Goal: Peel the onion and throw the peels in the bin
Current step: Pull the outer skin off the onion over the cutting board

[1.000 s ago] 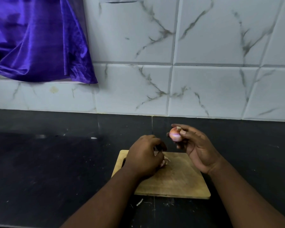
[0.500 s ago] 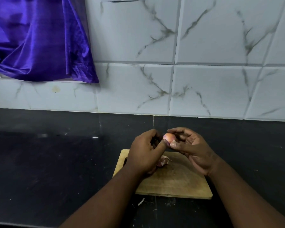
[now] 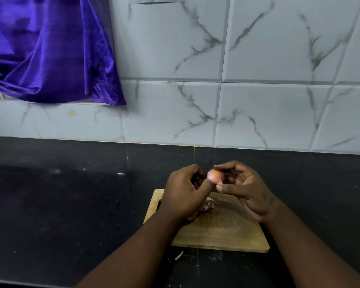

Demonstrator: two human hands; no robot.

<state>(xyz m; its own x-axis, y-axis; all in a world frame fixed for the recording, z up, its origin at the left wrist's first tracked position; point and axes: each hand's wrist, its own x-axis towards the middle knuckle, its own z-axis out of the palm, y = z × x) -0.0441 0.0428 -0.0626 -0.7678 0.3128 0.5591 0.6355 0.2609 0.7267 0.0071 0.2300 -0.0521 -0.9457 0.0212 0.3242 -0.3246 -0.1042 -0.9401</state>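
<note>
— How much of the onion [image 3: 214,176] shows?
— One glaring patch. The left hand [image 3: 183,196] and right hand [image 3: 243,190] hide the rest, and its skin is too blurred to read.
— The peels [image 3: 206,205]?
— Half hidden behind the left hand.
— The purple cloth [image 3: 50,48]?
— Cut off at the top and left edges.
— Those pale specks [image 3: 179,255] on the desk [image 3: 71,204]?
— Too small to tell.

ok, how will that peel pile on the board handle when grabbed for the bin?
The peels look thin and curled, so probably floppy and very light. They lie loose on the cutting board, so bits will likely scatter when pinched; one scrap lies on the counter.
</note>
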